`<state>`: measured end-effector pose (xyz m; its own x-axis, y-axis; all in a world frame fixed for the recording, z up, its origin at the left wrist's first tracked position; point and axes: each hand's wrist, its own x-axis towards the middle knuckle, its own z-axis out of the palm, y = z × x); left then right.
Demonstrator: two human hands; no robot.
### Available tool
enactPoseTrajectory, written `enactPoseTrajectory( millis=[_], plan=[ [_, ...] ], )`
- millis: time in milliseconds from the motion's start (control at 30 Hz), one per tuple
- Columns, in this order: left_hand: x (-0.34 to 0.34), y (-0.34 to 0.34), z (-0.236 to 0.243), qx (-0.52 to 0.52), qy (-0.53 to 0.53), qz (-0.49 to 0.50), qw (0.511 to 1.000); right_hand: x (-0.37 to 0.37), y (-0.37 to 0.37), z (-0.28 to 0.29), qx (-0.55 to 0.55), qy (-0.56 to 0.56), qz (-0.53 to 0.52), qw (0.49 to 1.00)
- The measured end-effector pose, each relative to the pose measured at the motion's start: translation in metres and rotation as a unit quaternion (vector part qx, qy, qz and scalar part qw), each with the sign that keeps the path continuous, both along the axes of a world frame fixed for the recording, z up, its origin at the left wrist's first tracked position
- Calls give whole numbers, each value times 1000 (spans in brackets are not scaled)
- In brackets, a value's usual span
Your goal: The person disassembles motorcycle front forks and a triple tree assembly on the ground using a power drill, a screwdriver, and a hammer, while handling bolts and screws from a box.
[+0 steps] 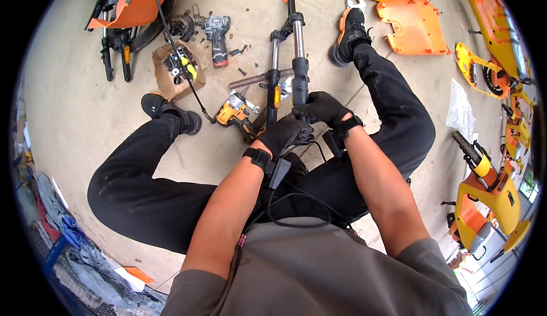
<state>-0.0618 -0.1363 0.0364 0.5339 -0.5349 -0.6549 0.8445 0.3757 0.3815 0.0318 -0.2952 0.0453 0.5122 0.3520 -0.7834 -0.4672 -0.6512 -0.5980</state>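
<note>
A front fork (299, 42) with two legs lies on the floor between my outstretched legs, its lower end toward me. My right hand (322, 108), in a black glove, is closed on the lower end of the fork's right leg. My left hand (285, 134), also gloved, is closed at that same end, just below my right; its fingertips are partly hidden. A yellow-and-black impact driver (231, 110) lies left of the fork, by a small wrench (250, 104). A metal bar (242, 82) lies crosswise near the left leg. Black cables run from my wrists across my lap.
A grey drill (217, 40), scattered bolts (239, 51) and a cardboard box of parts (178, 68) lie to the left, near an orange vehicle (131, 3). An orange panel (413, 25), a large wrench (356, 3), a plastic bag (460, 111) and several yellow vehicles (487, 213) are rightward.
</note>
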Motion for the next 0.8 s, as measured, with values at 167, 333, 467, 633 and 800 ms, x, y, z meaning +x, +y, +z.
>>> enactPoseTrajectory(
  millis=[167, 333, 467, 633, 800],
  plan=[
    [5, -8, 12, 111, -94, -101, 984, -3, -3, -14, -34, -12, 10, 999],
    [-6, -28, -21, 131, -78, -118, 981, -5, -26, -45, -69, 9, -2, 998],
    [-13, -12, -46, 330, -301, -197, 873, -9, -27, -67, -94, 35, -37, 994],
    [-24, 30, -77, 576, -423, -209, 668, -8, -27, -98, -187, 4, 8, 982],
    [-19, 32, -74, 646, -152, -70, 745, -10, -46, -135, -190, -29, 48, 980]
  ],
)
